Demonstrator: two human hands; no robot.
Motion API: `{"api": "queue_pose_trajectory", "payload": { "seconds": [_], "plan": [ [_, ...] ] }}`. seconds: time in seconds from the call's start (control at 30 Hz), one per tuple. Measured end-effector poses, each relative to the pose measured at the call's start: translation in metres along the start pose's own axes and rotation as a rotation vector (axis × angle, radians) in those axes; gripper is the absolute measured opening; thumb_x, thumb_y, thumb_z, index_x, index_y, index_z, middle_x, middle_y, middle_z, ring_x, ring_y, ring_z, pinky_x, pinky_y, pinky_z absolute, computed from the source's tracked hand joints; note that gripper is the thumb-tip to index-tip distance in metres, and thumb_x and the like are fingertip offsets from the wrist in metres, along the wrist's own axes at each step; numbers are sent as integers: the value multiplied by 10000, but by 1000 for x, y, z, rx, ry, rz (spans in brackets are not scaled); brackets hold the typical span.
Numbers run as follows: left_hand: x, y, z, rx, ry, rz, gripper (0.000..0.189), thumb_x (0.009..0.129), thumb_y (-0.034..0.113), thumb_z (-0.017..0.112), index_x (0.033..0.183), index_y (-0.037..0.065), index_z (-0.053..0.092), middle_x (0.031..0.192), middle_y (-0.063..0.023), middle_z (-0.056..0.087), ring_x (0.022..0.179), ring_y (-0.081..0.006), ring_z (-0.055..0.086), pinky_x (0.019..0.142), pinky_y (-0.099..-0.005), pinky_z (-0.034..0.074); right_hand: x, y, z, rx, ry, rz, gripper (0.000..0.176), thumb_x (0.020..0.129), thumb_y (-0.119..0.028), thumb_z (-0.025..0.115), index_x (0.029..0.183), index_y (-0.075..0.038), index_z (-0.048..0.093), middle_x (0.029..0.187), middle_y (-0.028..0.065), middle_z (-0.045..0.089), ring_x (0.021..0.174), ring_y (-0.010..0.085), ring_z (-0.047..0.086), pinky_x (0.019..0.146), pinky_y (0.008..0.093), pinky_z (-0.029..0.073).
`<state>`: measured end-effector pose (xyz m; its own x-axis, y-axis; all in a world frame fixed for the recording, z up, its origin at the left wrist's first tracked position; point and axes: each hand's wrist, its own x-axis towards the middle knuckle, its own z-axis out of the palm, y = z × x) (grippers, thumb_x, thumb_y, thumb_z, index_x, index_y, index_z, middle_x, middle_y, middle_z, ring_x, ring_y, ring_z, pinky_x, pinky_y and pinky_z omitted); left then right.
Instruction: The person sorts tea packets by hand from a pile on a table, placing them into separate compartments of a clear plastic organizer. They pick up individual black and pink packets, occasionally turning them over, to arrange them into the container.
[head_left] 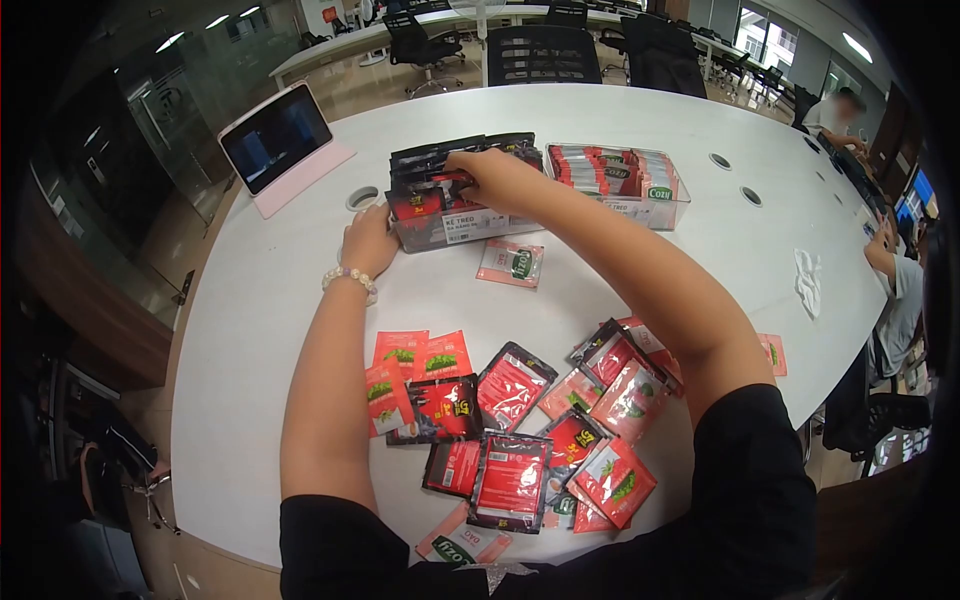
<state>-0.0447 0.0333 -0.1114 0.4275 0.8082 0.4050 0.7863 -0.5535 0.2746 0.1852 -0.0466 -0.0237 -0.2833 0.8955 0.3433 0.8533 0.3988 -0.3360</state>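
Observation:
My left hand (370,242) rests at the left end of a clear plastic bin (425,238), its fingers curled against the side. Black-and-red coffee sachets (415,203) stand in that bin, behind a white label. Over the same bin, my right hand (495,180) reaches in, its fingers closed at a red-and-black sachet (452,182); the fingertips are partly hidden. Just in front lies a pink Cozy tea sachet (510,264). Nearer my body, between my arms, several coffee sachets (510,480) and pink-red tea sachets (616,484) lie in a loose, overlapping spread.
A second clear bin (665,212) full of Cozy sachets stands to the right. At the left is a tablet (275,138) in a pink cover. Cable holes (750,196) and a crumpled white tissue (807,284) are on the white table (250,400). Other people sit at the far right.

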Motion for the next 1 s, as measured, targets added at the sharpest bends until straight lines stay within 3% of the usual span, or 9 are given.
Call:
{"api": "queue_pose_trajectory", "payload": {
  "seconds": [0.2, 0.4, 0.5, 0.57, 0.63, 0.73, 0.87, 0.97, 1.0],
  "plan": [
    [1, 0, 1, 4, 4, -2, 242, 843, 212, 602, 1054, 96, 582, 932, -90, 600, 939, -295, 565, 798, -458, 436, -13, 2, -3, 182, 94, 44, 392, 792, -58, 687, 1157, -49, 544, 915, 158, 670, 842, 276, 653, 753, 347, 496],
    [0, 2, -1, 0, -2, -4, 227, 838, 205, 602, 1037, 97, 578, 922, -83, 593, 941, -285, 562, 791, -455, 434, 2, 38, 2, 366, -106, 225, 303, 797, -106, 670, 1069, -31, 560, 896, 108, 647, 752, 184, 606, 682, 314, 473],
    [0, 0, 0, 15, 4, 1, 216, 836, 203, 604, 1022, 96, 574, 912, -78, 587, 940, -280, 559, 787, -450, 432, 2, 27, -7, 868, 323, 344, 249, 859, -179, 604, 1059, -44, 543, 891, 81, 614, 714, 153, 556, 620, 302, 447],
    [-2, 3, -2, 22, 5, 0, 211, 836, 203, 604, 1014, 95, 572, 908, -76, 583, 937, -278, 558, 785, -447, 432, 8, 21, -18, 1174, 416, 480, 262, 954, -238, 455, 1168, -88, 433, 969, 111, 595, 842, 164, 599, 664, 326, 508],
    [-2, 2, -1, 20, -4, -5, 217, 836, 204, 604, 1021, 95, 573, 911, -76, 582, 937, -277, 557, 786, -446, 432, 4, 11, -30, 1356, 468, 611, 257, 970, -229, 442, 1193, -105, 410, 1058, 118, 568, 897, 171, 614, 711, 358, 556],
    [0, -1, 1, 18, 4, 9, 225, 837, 206, 604, 1031, 95, 574, 914, -76, 581, 938, -277, 556, 788, -446, 432, 4, 16, -44, 1519, 48, 652, 275, 938, -150, 529, 1176, -83, 409, 1141, 115, 534, 929, 191, 619, 735, 379, 578],
    [0, -2, 3, 15, 9, 7, 234, 838, 206, 606, 1043, 97, 576, 917, -78, 582, 937, -279, 558, 790, -448, 434, -6, 4, -56, 1168, -176, 482, 642, 794, 55, 639, 1363, -68, 368, 1141, 111, 575, 964, 236, 626, 747, 356, 583],
    [0, 0, 0, 23, -2, 13, 236, 839, 207, 606, 1041, 90, 575, 937, -86, 588, 948, -286, 562, 796, -453, 436, -3, -1, -70, 369, -272, 200, 592, 749, 44, 655, 1311, -61, 501, 1048, 132, 643, 916, 229, 644, 730, 319, 571],
    [0, -1, 1, 30, 2, 16, 238, 839, 208, 606, 1042, 88, 574, 945, -89, 590, 953, -289, 562, 798, -455, 436, -3, -1, -70, 38, -157, -12, 426, 749, 39, 642, 1167, -34, 604, 951, 133, 676, 847, 215, 648, 741, 312, 534]
  ]
}}
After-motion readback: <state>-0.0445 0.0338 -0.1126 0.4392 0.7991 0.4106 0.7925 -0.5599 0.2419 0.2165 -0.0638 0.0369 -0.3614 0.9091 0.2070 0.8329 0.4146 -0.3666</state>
